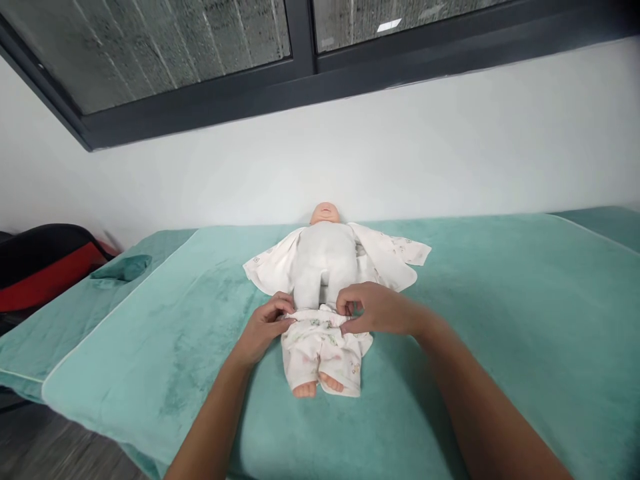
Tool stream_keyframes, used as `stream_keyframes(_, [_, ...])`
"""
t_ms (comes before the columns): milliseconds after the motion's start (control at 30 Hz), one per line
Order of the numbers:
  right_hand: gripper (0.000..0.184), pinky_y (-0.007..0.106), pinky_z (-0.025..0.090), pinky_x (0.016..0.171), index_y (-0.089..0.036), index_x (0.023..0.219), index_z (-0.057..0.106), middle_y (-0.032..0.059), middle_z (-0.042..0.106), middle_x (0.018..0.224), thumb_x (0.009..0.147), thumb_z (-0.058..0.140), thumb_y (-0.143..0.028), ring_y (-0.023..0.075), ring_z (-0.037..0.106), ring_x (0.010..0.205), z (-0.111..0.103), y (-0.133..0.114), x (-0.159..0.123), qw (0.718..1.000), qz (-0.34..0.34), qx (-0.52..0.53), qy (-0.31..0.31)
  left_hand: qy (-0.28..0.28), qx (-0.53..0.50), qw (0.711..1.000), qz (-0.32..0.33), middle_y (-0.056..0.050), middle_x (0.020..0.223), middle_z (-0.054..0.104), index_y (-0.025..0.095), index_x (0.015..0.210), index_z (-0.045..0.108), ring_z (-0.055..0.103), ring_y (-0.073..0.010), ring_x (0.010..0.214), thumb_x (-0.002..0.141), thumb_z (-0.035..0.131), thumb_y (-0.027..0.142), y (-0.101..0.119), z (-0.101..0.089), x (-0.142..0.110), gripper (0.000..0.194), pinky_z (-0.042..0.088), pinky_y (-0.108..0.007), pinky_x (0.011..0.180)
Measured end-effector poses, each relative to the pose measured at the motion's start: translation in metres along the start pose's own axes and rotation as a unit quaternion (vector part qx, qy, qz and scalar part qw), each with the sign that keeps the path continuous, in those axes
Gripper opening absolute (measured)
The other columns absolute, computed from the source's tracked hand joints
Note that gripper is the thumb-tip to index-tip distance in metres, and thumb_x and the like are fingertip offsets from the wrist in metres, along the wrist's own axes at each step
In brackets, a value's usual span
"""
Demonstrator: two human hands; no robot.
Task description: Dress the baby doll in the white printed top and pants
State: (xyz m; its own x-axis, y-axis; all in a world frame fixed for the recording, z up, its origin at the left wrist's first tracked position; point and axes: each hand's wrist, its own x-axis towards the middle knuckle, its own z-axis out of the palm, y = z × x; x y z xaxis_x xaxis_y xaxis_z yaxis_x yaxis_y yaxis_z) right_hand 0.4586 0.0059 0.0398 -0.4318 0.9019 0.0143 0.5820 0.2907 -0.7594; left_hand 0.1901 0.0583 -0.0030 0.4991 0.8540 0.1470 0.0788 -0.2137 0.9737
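A baby doll [326, 250] with a pale cloth body lies on its back, its head toward the wall and its feet toward me. White printed pants [320, 347] cover its lower legs, and both feet stick out of the leg openings. My left hand [267, 325] pinches the waistband at its left end. At the right end of the waistband, my right hand [367, 308] is closed on the cloth with thumb and fingers. An open white printed jacket [387, 257] lies spread under the doll's torso, with its sleeves out to both sides.
The doll rests on a bed with a teal velvety cover [500, 300]. Behind it stands a white wall [400, 147] below a dark-framed window [300, 67]. A black and red chair [50, 267] is at the far left, near a hole in the bed cover [121, 268].
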Motion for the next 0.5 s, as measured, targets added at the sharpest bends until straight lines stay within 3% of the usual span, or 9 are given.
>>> stream_keyframes(167, [0.017,0.025,0.026,0.055,-0.021,0.069,0.044,-0.0066,0.047,0.061,0.074,0.059,-0.028,0.011,0.04,0.059,0.004,-0.003,0.0,0.996,0.016,-0.07,0.061,0.078,0.023,0.997,0.018,-0.006,0.096,0.06,0.018,0.075,0.064,0.056,-0.0172,0.086,0.076,0.071,0.032,-0.003,0.006,0.006,0.016,0.043,-0.028,0.076])
stream_keyframes(267, [0.017,0.026,0.025,0.055,-0.021,0.068,0.039,-0.0046,0.046,0.064,0.074,0.055,-0.023,0.0121,0.039,0.06,0.001,0.001,0.002,0.981,0.03,-0.147,0.124,0.128,0.061,0.99,0.019,-0.008,0.111,0.063,0.019,0.079,0.062,0.06,-0.0206,0.096,0.079,0.068,0.035,0.0,0.012,0.015,0.017,0.045,-0.031,0.083])
stream_keyframes(400, [0.005,0.028,0.031,0.059,-0.022,0.078,0.044,0.0004,0.052,0.079,0.078,0.048,-0.019,0.0153,0.044,0.066,0.002,0.017,0.011,0.94,0.063,-0.229,0.244,0.151,0.104,0.983,0.007,-0.008,0.134,0.058,0.022,0.082,0.054,0.059,-0.024,0.113,0.085,0.059,0.036,0.008,0.021,0.033,0.015,0.042,-0.038,0.097])
stream_keyframes(500, [0.021,0.031,0.042,0.072,-0.019,0.1,0.051,0.009,0.056,0.107,0.079,0.047,-0.018,0.0196,0.055,0.084,0.011,0.032,0.02,0.929,0.052,-0.2,0.306,0.128,0.129,0.983,0.002,-0.01,0.138,0.056,0.023,0.083,0.049,0.053,-0.0252,0.125,0.088,0.053,0.033,0.013,0.024,0.048,0.012,0.037,-0.041,0.103])
